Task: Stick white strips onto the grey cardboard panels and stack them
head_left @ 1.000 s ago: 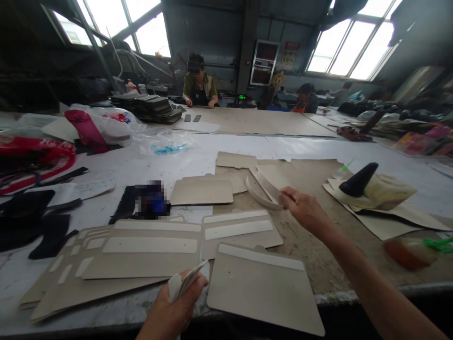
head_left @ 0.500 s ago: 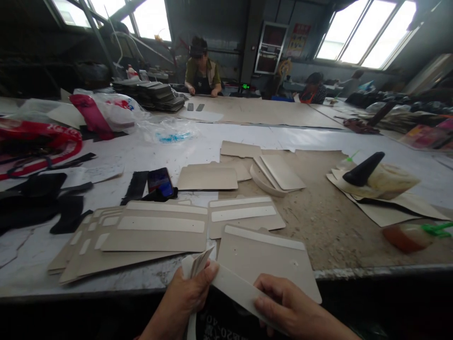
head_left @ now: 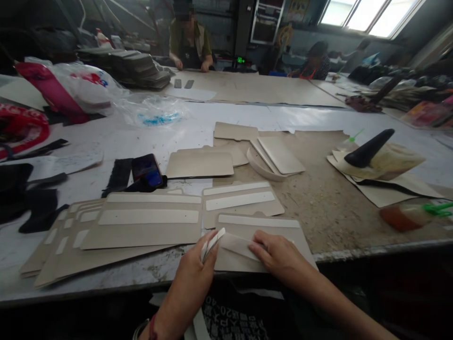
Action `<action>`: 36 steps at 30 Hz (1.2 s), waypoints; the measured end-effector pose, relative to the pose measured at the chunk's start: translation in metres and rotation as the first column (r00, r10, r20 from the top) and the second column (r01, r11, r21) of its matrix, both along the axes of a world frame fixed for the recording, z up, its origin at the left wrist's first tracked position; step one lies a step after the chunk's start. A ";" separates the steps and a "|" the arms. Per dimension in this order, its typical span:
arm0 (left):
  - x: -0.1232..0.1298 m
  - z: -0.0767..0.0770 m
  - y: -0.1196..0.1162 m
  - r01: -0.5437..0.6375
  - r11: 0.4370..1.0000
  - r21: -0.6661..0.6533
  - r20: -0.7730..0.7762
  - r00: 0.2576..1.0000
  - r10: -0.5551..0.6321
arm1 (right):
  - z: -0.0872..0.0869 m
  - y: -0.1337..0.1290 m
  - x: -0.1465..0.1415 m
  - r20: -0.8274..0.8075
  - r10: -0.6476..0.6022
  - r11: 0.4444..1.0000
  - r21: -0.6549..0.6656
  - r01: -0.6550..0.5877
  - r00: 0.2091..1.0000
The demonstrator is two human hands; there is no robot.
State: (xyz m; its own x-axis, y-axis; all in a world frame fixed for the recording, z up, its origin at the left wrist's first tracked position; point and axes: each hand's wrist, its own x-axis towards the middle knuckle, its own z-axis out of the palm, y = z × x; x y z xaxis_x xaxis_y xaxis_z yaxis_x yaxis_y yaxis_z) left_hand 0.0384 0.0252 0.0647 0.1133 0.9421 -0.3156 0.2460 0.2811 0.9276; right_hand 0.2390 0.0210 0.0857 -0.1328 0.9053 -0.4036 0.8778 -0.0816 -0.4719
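My left hand [head_left: 198,262] is closed round a small bunch of pale strips, whose ends stick up between thumb and fingers. One pale strip [head_left: 238,246] stretches to the right over a beige panel [head_left: 258,221] at the table's front edge. My right hand [head_left: 278,252] pinches the right end of that strip. Behind it lies another beige panel [head_left: 244,200] with two white strips on it. A fanned stack of similar panels [head_left: 148,231] is to the left of my hands.
A phone [head_left: 146,171] lies beyond the stack. Plain beige pieces [head_left: 200,164] are at mid-table. To the right are a black-nozzled container [head_left: 389,158] and an orange bottle [head_left: 405,218]. Plastic bags [head_left: 88,87] lie back left. A person [head_left: 189,40] is across the table.
Both hands have moved up from below the table edge, and the strip between them now lies over the front panel. The camera view has tilted down.
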 end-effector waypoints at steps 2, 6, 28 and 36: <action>-0.004 -0.009 -0.004 0.139 0.979 0.149 -0.154 0.981 -0.116 | -0.004 0.004 0.001 0.026 0.008 1.000 -0.019 -0.008 1.000; -0.005 -0.025 -0.015 0.467 0.812 0.350 -0.473 0.836 -0.277 | -0.004 0.010 0.000 0.117 0.038 0.999 -0.027 -0.035 0.992; 0.000 -0.042 -0.026 0.584 0.551 0.597 -0.689 0.725 -0.022 | 0.000 0.030 -0.008 0.306 0.161 0.986 -0.078 -0.144 0.938; -0.002 -0.038 -0.023 0.628 0.558 0.543 -0.714 0.695 -0.087 | -0.004 0.031 -0.005 0.322 0.168 0.986 -0.036 -0.166 0.932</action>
